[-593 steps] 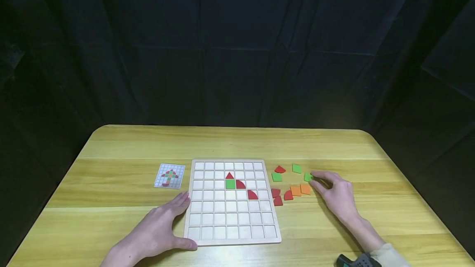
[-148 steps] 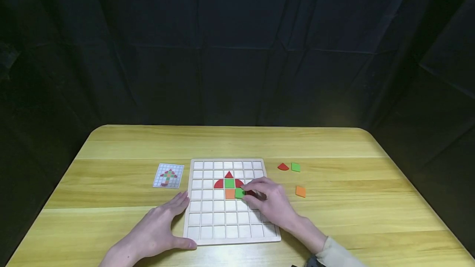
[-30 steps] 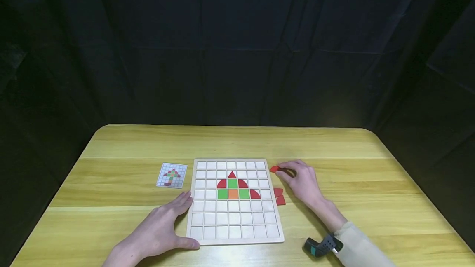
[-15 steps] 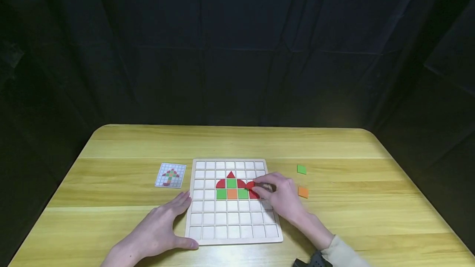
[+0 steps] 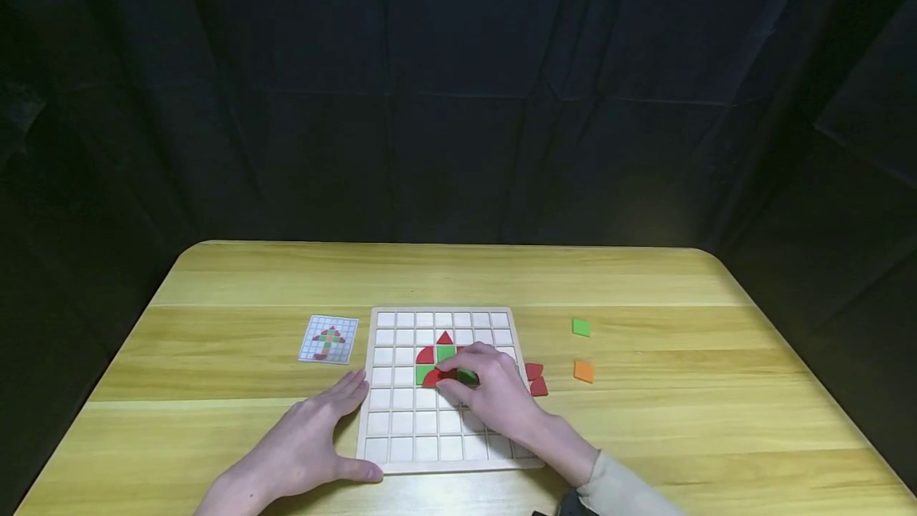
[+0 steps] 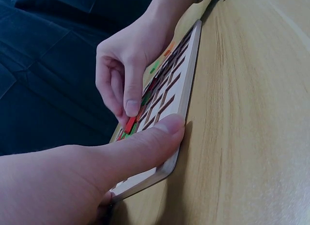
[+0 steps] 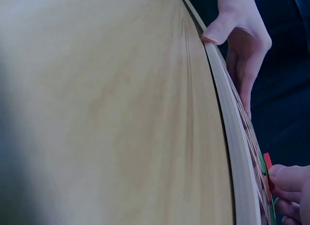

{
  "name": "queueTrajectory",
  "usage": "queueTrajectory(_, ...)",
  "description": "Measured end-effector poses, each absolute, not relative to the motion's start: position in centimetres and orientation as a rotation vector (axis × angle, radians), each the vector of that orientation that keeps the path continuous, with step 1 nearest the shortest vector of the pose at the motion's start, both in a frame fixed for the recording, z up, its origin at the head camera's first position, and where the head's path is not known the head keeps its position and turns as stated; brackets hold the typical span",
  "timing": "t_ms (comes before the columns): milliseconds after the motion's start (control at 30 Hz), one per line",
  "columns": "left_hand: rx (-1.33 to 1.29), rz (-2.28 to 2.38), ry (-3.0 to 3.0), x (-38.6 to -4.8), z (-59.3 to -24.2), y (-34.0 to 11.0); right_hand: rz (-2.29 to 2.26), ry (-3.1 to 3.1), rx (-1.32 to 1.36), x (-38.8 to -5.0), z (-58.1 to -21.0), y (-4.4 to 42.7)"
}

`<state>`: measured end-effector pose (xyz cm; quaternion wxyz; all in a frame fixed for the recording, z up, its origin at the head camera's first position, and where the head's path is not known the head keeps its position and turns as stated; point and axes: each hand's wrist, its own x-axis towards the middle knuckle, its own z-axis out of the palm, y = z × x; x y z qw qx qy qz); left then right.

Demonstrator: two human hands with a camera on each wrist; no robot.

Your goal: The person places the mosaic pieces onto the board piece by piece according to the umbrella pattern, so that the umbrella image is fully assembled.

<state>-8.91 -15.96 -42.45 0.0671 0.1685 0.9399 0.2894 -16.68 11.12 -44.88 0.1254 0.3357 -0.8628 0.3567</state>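
Note:
My right hand [image 5: 497,392] pinches a red quarter-circle tile [image 5: 431,379] between thumb and fingertips, low over the white gridded board [image 5: 401,447]. In the left wrist view this red tile [image 6: 130,124] stands tilted above the board's surface. Next to it on the board lie a green square [image 5: 421,373], another red quarter-circle [image 5: 426,354], a green square [image 5: 445,353] and a red triangle [image 5: 445,338]. The right hand hides the tiles to their right. My left hand [image 5: 297,440] rests at the board's near left corner, fingers along the left edge, thumb on the rim [image 6: 169,124].
Left of the board lies a small printed pattern card [image 5: 328,338]. To its right are two red tiles [image 5: 536,379], a green square [image 5: 581,328] and an orange square [image 5: 583,371]. A dark curtain [image 5: 458,102] hangs behind the wooden table [image 5: 680,388].
My right hand has picked up the red tile from right of the board and carried it leftward across the board. Earlier, green, orange and red tiles were set into the grid. The left hand stays put.

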Motion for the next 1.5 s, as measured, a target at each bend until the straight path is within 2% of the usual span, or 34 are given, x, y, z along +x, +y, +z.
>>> queueTrajectory(767,0.525,0.878,2.843,-8.8,-42.5,-16.0,0.859,-2.46,1.063,-16.6,-45.0,7.2)
queueTrajectory(1267,0.532,0.882,2.846,-8.7,-42.7,-16.0,0.85,-2.461,1.057,-16.3,-45.2,7.2)
queueTrajectory(1500,0.532,0.875,2.853,-8.8,-42.7,-16.0,0.949,-2.432,1.03,-16.2,-45.1,9.0)
